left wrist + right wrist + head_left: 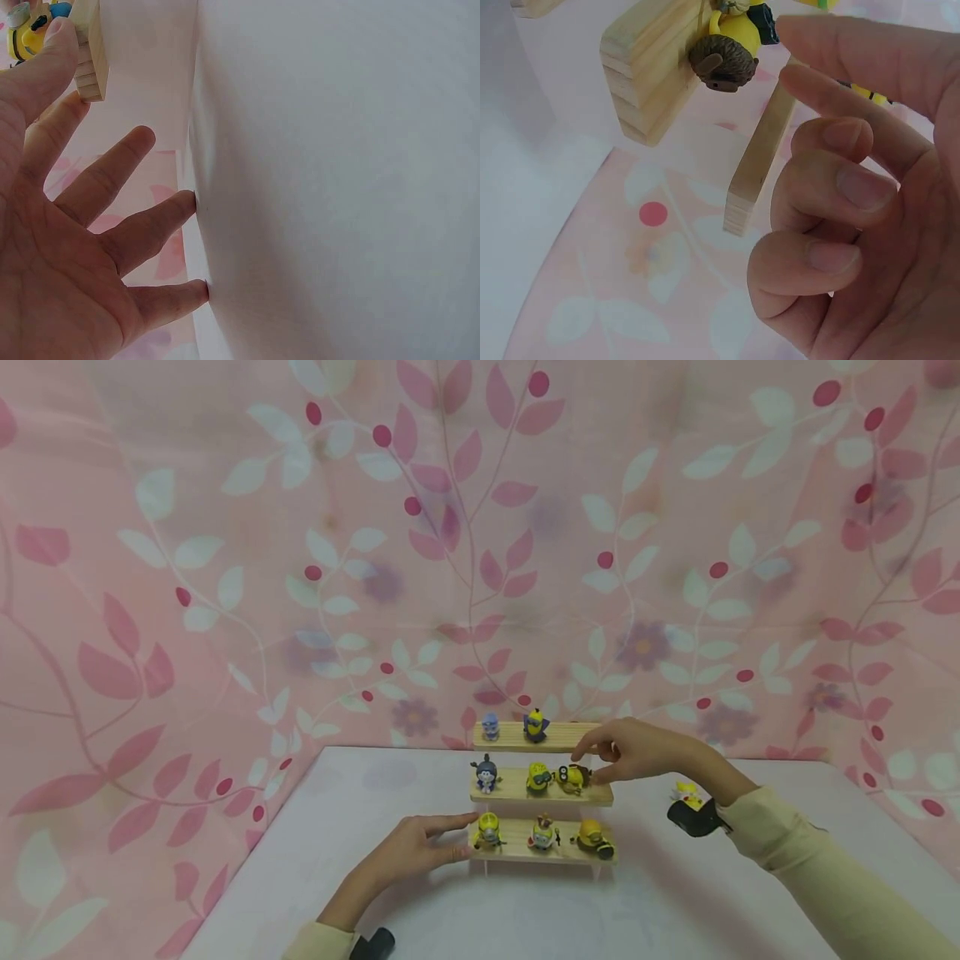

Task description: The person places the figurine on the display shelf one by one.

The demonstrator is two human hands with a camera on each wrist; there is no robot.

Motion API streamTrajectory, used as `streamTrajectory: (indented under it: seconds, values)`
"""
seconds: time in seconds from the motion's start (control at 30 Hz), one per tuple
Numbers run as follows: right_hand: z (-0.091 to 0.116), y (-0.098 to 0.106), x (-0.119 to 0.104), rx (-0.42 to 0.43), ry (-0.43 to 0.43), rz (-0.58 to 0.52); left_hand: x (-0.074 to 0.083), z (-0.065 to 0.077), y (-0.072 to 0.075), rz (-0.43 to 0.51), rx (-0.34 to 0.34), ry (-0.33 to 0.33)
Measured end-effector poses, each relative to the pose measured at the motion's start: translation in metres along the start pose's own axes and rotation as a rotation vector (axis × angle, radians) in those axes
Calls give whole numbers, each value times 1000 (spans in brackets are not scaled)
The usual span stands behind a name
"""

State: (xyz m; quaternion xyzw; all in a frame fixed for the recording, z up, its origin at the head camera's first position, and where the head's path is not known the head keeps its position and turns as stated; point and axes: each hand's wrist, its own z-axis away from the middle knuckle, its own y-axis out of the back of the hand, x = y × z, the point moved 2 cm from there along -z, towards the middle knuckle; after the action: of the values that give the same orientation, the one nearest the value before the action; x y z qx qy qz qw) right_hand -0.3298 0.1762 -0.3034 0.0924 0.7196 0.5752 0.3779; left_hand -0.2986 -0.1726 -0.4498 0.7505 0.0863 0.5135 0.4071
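A three-tier wooden display stand [517,853] with clear supports bears several small figurines. My left hand [423,843] pinches the left end of its lowest board between thumb and index finger, beside a yellow goggled figurine [488,832]. The other left fingers are spread, two tips at the white tabletop in the left wrist view. My right hand [637,750] is at the right end of the middle tier, its thumb and index finger extended beside a yellow figurine with a brown furry part [724,64]. The remaining right fingers are bent with nothing in them.
On the top board stand a pale blue figurine [491,727] and a yellow one with a dark cape [535,727]. A purple figurine [486,774] is at the middle tier's left. One yellow-and-white figurine [686,792] lies on the table by my right wrist. Behind hangs a pink floral cloth [480,568].
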Motion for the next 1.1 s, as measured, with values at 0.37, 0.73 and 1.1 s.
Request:
streamTrajectory:
  seconds: [0.37,0.73,1.1]
  values:
    - [-18,-4,-5,7,-24,52,-1,0,-1,3,-3,-14]
    - [-33,-12,-9,-31,-97,198,1,1,1,4,-6,-2]
    - [-36,-17,-11,-38,-126,262,1,0,0,12,-6,-12]
